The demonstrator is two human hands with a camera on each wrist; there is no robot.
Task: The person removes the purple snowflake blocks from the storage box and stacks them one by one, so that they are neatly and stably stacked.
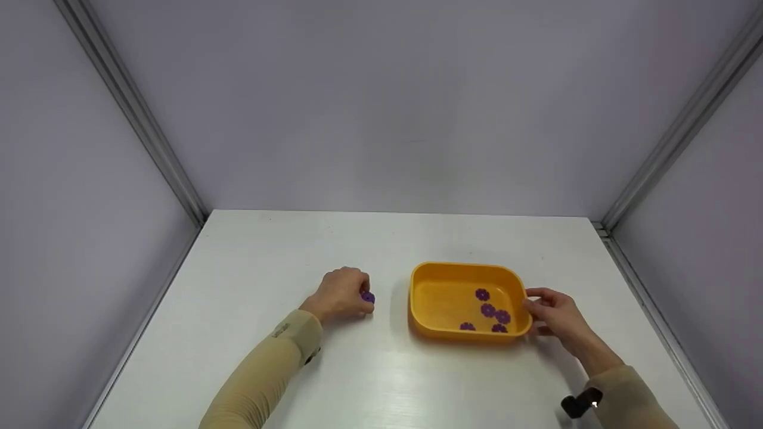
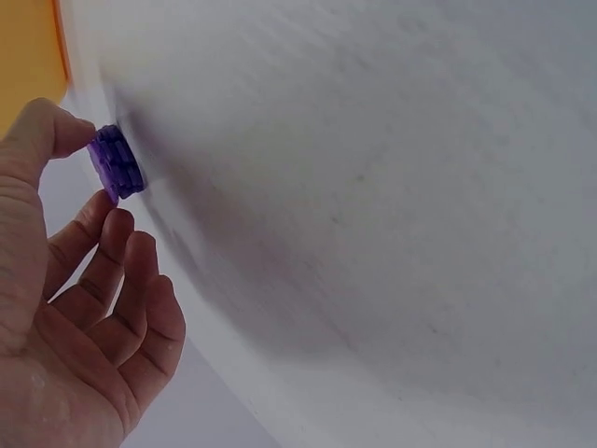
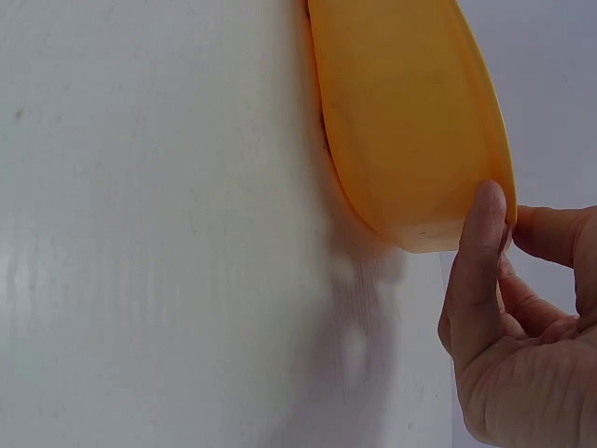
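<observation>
**A:** What are the hands doing?

**B:** The left hand [image 1: 341,294] pinches a small purple flower-shaped piece [image 1: 368,297] between thumb and fingertips, low over the white worktop [image 1: 369,381], just left of a yellow tray [image 1: 417,280]. The right hand [image 1: 554,313] grips the tray's right rim, thumb on the outer wall and fingers curled at the lip.

**B:** Four more purple pieces [image 1: 488,310] lie inside the tray, toward its right end.

**A:** How would the piece handle?

**B:** It looks like a light, stiff plastic disc with notched edges. In the left wrist view the purple piece [image 2: 116,162] is held by its flat faces, which seems the surest grip; the notches likely keep it from slipping. Being small, it could drop easily from a loose pinch.

**A:** And the tray?

**B:** Likely thin, smooth, light plastic, easily slid about. In the right wrist view the tray [image 3: 410,121] sits flat, held at its rounded corner.

**A:** Room to move?

**B:** Bare worktop lies between piece and tray. The tray's wall is low with a rolled rim. Enclosure walls stand well back; the worktop's side edges are well apart from both hands.
</observation>
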